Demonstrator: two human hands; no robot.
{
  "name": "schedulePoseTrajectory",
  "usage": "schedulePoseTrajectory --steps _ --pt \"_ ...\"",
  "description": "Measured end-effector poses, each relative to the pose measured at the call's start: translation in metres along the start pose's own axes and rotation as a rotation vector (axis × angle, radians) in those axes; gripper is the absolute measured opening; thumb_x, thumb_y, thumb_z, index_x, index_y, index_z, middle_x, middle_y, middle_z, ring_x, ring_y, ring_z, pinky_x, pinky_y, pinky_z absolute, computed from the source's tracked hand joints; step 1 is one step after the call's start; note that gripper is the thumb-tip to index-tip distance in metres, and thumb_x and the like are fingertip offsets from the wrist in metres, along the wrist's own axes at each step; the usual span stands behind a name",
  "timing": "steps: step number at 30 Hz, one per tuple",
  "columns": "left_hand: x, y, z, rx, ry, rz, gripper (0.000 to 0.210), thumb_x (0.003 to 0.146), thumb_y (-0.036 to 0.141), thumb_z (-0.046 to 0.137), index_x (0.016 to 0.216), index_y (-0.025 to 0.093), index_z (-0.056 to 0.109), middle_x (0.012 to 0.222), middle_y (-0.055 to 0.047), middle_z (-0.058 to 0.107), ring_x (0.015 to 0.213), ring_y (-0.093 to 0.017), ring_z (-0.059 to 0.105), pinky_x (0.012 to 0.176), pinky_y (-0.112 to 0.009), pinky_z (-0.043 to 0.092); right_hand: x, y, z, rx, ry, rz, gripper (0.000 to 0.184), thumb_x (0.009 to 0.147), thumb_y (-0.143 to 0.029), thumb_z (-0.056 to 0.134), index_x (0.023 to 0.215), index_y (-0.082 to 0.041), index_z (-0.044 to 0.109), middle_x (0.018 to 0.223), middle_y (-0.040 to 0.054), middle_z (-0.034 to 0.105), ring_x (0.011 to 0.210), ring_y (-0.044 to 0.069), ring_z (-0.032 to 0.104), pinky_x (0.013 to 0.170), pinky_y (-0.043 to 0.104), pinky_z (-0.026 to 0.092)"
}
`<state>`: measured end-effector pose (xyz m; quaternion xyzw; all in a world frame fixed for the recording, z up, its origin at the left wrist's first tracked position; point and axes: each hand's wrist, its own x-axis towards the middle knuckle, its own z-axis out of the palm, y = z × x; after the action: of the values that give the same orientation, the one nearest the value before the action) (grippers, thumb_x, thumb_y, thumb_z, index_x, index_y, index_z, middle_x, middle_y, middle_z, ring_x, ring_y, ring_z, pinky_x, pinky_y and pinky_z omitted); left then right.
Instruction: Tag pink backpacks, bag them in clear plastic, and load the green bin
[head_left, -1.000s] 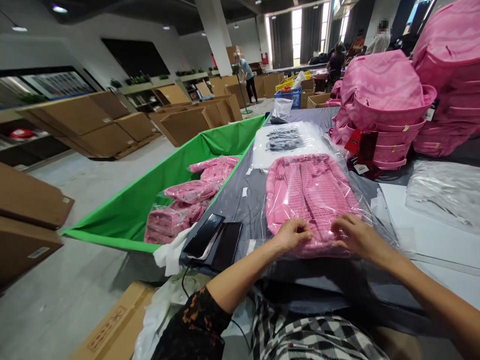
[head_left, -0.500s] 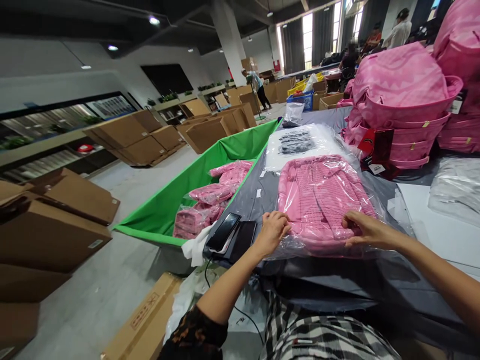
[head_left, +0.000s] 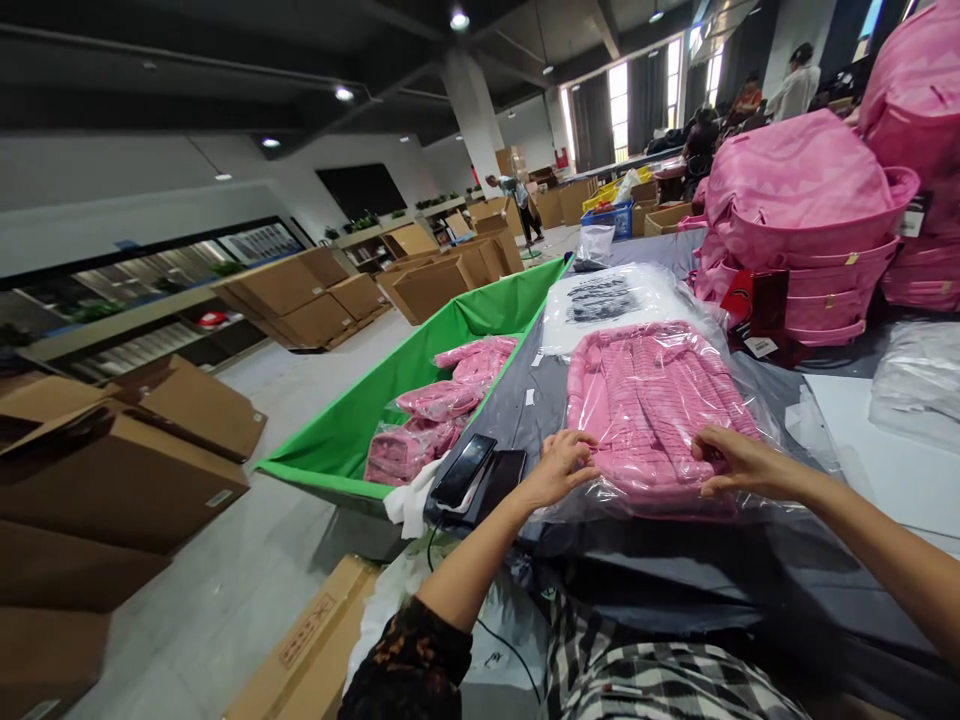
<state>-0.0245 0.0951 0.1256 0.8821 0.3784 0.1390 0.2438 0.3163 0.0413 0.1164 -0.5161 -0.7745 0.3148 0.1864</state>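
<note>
A pink backpack (head_left: 660, 410) lies flat inside a clear plastic bag on the grey-covered table, its padded, ribbed side up. At its near left corner my left hand (head_left: 564, 468) touches the plastic, fingers loosely bent and apart. My right hand (head_left: 742, 462) rests on the near right side of the bagged backpack, with curled fingers and the thumb held apart from them. Loose plastic spreads around the backpack's near edge. Behind it is a stack of white plastic bags (head_left: 600, 297) with black print.
Left of the table, a green fabric bin (head_left: 337, 430) holds several bagged pink backpacks. A phone (head_left: 465, 468) lies by the table's left edge. Stacked pink backpacks (head_left: 810, 200) stand at right, near clear bags (head_left: 919, 375). Cardboard boxes (head_left: 150, 480) fill the floor at left; people work farther back.
The view has tilted slightly, shifting the scene right and down. My left hand's fingers have loosened and spread at the bag's corner. My right hand stays at nearly the same spot on the backpack.
</note>
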Motion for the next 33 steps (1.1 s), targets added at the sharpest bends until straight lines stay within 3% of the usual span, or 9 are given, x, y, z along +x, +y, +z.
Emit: schedulePoseTrajectory --steps 5,8,16,19,21,23,27,30,33 --pt "0.006 0.003 -0.003 -0.003 -0.069 0.067 0.026 0.089 0.045 0.074 0.09 0.021 0.069 0.137 -0.008 0.062 0.135 -0.028 0.046 0.115 -0.049 0.025 0.0 0.001 0.002 0.003 -0.013 0.003 0.063 0.069 -0.076 0.073 0.089 -0.021 0.051 0.09 0.0044 0.054 0.08 0.02 0.047 0.072 0.032 0.039" --pt "0.011 -0.003 0.0 -0.179 -0.124 -0.016 0.019 0.084 0.037 0.08 0.086 0.021 0.07 0.136 -0.007 0.062 0.134 -0.028 0.047 0.115 -0.048 0.027 0.0 0.002 0.002 0.007 -0.008 0.008 0.064 0.067 -0.077 0.074 0.088 -0.021 0.051 0.088 0.0035 0.053 0.078 0.019 0.046 0.07 0.031 0.039" --pt "0.021 -0.013 0.009 -0.3 -0.019 -0.186 0.019 0.079 0.028 0.076 0.068 0.019 0.065 0.12 -0.007 0.072 0.119 -0.026 0.058 0.112 -0.045 0.035 0.003 -0.002 -0.001 0.031 0.042 -0.044 0.063 0.066 -0.076 0.077 0.085 -0.02 0.056 0.087 0.0049 0.059 0.077 0.019 0.051 0.068 0.032 0.042" --pt "0.027 -0.009 0.009 -0.352 -0.043 -0.217 0.026 0.075 0.034 0.075 0.063 0.017 0.06 0.115 -0.01 0.073 0.102 -0.024 0.065 0.098 -0.04 0.046 -0.018 -0.017 -0.01 0.143 0.212 -0.098 0.063 0.067 -0.07 0.082 0.102 -0.021 0.066 0.105 0.0095 0.066 0.094 0.025 0.06 0.08 0.036 0.049" --pt "0.028 -0.006 0.008 -0.388 -0.076 -0.199 0.033 0.072 0.043 0.075 0.06 0.017 0.057 0.111 -0.012 0.074 0.098 -0.025 0.066 0.091 -0.039 0.05 -0.049 -0.022 -0.017 0.223 0.48 -0.086 0.06 0.071 -0.066 0.081 0.112 -0.024 0.068 0.115 0.009 0.068 0.103 0.026 0.062 0.087 0.037 0.051" --pt "0.026 -0.007 0.008 -0.412 -0.111 -0.166 0.042 0.069 0.054 0.074 0.059 0.018 0.056 0.107 -0.013 0.075 0.102 -0.029 0.065 0.092 -0.041 0.05 -0.094 -0.016 -0.024 0.228 0.822 0.042 0.048 0.078 -0.064 0.076 0.104 -0.024 0.071 0.105 0.007 0.07 0.094 0.023 0.064 0.084 0.036 0.053" --pt "0.025 -0.037 0.014 -0.383 -0.09 -0.185 0.057 0.067 0.076 0.069 0.059 0.02 0.063 0.121 -0.015 0.073 0.115 -0.035 0.064 0.105 -0.047 0.047 -0.226 0.023 -0.038 -0.046 1.336 0.585 0.045 0.082 -0.067 0.063 0.089 -0.022 0.07 0.085 0.0064 0.07 0.077 0.022 0.062 0.074 0.035 0.051" --pt "0.029 -0.06 0.02 -0.359 -0.104 -0.199 0.067 0.063 0.087 0.065 0.059 0.021 0.067 0.125 -0.016 0.072 0.123 -0.04 0.061 0.112 -0.051 0.043 -0.329 0.044 -0.044 -0.255 1.403 1.014 0.045 0.077 -0.065 0.057 0.081 -0.022 0.069 0.081 0.0109 0.067 0.08 0.027 0.06 0.075 0.04 0.047" --pt "0.03 -0.066 0.021 -0.343 -0.159 -0.23 0.071 0.06 0.092 0.062 0.059 0.022 0.069 0.127 -0.014 0.072 0.126 -0.041 0.06 0.114 -0.052 0.042 -0.385 0.057 -0.045 -0.231 1.366 1.205 0.039 0.068 -0.062 0.06 0.065 -0.023 0.064 0.068 0.0124 0.064 0.076 0.031 0.059 0.069 0.042 0.044"
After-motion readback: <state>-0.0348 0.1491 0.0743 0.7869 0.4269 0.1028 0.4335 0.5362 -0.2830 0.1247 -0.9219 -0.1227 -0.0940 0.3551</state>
